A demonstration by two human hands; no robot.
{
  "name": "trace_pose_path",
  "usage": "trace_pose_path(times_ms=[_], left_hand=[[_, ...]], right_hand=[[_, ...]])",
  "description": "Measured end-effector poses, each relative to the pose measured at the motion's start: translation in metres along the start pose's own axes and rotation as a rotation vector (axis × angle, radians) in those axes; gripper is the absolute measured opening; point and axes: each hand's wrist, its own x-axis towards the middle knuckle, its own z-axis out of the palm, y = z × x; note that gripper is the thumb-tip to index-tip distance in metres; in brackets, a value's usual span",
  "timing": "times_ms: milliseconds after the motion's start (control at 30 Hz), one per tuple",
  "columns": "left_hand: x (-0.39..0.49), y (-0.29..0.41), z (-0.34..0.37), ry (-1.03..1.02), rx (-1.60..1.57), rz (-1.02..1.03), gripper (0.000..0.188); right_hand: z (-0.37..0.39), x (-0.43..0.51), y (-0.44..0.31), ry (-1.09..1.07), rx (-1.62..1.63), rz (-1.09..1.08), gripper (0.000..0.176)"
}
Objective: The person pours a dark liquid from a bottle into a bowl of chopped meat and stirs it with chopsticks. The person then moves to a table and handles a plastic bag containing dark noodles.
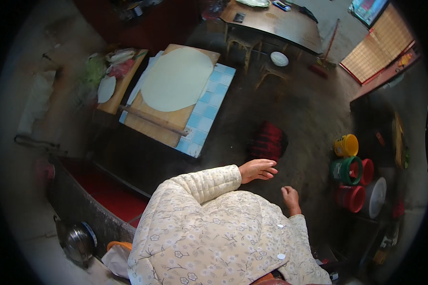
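Note:
In the middle of the head view, my left hand [258, 170] reaches out past its quilted sleeve with the fingers apart, holding nothing. My right hand [290, 197] hangs lower and to the right, its fingers curled; whether something small is inside cannot be seen. Just beyond my left hand a red and black cloth item [266, 140] is low down. Farther off at the left, a large round sheet of rolled dough [178, 78] lies on a wooden board [139, 129]. A wooden rolling pin [153, 120] rests across the board's near end, apart from both hands.
The board lies on a blue-and-white tiled table [201, 119]. Plastic buckets [346, 145] stand at the right. A stool bearing a white bowl [279, 59] is near the far wooden table [271, 21]. At lower left are a dark trough-like edge [92, 203] and a metal kettle [76, 240].

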Motion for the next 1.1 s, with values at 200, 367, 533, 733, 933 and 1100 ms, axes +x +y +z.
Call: trace_pose_path(times_ms=[200,367,533,733,933,1100], left_hand=[[-0.037,-0.004,-0.041,0.147,-0.001,0.076,0.040],[-0.043,0.014,-0.073,0.234,-0.072,0.275,0.033],[-0.062,0.017,-0.114,0.397,-0.187,0.349,0.028],[-0.081,-0.009,-0.156,0.599,-0.305,0.384,0.021],[-0.095,-0.051,-0.162,0.787,-0.479,0.532,0.020],[-0.102,-0.083,-0.148,0.886,-0.580,0.572,0.019]], right_hand=[[0.032,0.014,-0.009,-0.509,-0.040,-0.008,0.031],[0.032,0.066,-0.068,-0.592,-0.344,-0.208,0.031],[0.029,0.096,-0.130,-0.525,-0.250,-0.228,0.030],[0.062,0.145,-0.096,-0.626,-0.126,-0.313,0.030],[0.105,0.199,-0.051,-0.978,-0.824,-0.847,0.026],[0.083,0.222,-0.102,-0.731,-0.724,-0.949,0.029]])
